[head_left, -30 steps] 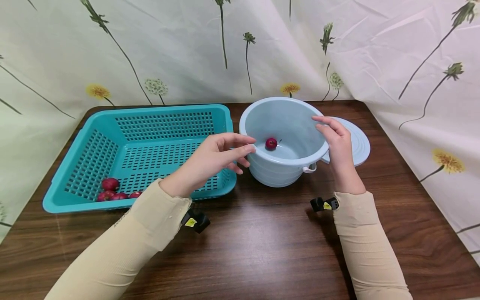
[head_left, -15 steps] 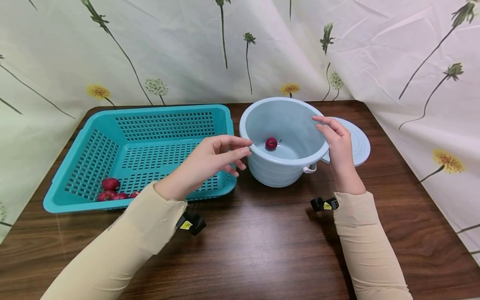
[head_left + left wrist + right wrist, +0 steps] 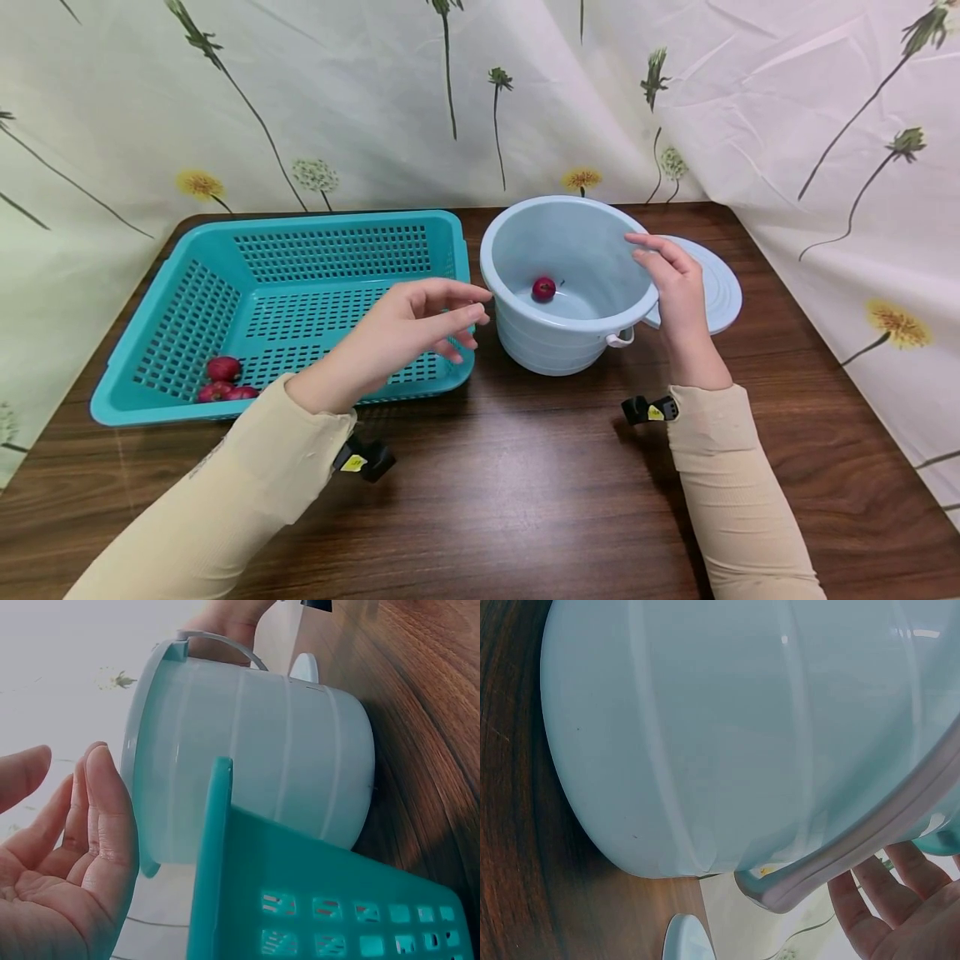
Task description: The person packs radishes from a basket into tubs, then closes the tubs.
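Note:
My left hand (image 3: 405, 333) hovers over the right end of the teal basket (image 3: 352, 215), fingers loosely bent, thumb apart and nothing between them. Its fingertips point toward the left side of a pale blue bucket (image 3: 551, 346). My right hand (image 3: 675, 287) holds the bucket's right rim; in the right wrist view its fingers (image 3: 889, 889) lie behind the outer wall near the handle (image 3: 870, 832). One small round red fruit (image 3: 543, 289) lies on the bucket's floor. Several similar red fruits (image 3: 223, 368) sit in the basket's near left corner, partly covered by my left sleeve.
A round pale blue lid (image 3: 720, 287) lies on the brown wooden table (image 3: 510, 483), behind my right hand. A white flowered cloth (image 3: 360, 100) hangs along the back and right sides of the table.
My left hand has drawn back left and slightly down, away from the bucket's rim, over the basket. Its sleeve now covers more of the red fruits. The right hand and bucket stay put.

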Motion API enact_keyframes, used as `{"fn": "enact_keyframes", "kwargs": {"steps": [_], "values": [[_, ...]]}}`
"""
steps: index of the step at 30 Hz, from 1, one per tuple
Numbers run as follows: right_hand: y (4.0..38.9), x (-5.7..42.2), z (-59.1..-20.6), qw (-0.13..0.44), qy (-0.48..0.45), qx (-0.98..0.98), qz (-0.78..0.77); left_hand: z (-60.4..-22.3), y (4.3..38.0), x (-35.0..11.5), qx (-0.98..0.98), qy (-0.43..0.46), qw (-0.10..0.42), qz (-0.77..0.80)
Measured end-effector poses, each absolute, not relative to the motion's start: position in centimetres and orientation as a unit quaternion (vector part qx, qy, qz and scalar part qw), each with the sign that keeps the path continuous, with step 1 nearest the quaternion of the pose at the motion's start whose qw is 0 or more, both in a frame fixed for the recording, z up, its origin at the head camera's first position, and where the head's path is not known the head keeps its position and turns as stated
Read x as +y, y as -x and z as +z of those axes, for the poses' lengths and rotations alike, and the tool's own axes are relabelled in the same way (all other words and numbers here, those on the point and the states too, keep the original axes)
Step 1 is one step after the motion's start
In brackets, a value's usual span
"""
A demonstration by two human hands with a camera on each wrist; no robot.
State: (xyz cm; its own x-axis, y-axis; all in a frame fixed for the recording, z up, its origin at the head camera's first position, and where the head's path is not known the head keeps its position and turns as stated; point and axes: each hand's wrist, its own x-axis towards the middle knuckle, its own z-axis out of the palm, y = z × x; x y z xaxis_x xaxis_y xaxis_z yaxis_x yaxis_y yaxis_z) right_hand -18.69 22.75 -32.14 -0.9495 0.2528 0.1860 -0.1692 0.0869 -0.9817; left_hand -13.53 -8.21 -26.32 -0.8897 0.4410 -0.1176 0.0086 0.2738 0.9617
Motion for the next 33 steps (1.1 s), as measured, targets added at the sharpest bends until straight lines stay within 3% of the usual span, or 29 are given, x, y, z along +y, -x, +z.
{"fn": "enact_keyframes", "kwargs": {"steps": [33], "values": [[18.8,22.7,-32.2,0.158,0.03,-0.714,0.682,-26.2,11.0,-15.5,0.808,-0.113,0.131,0.563]]}}
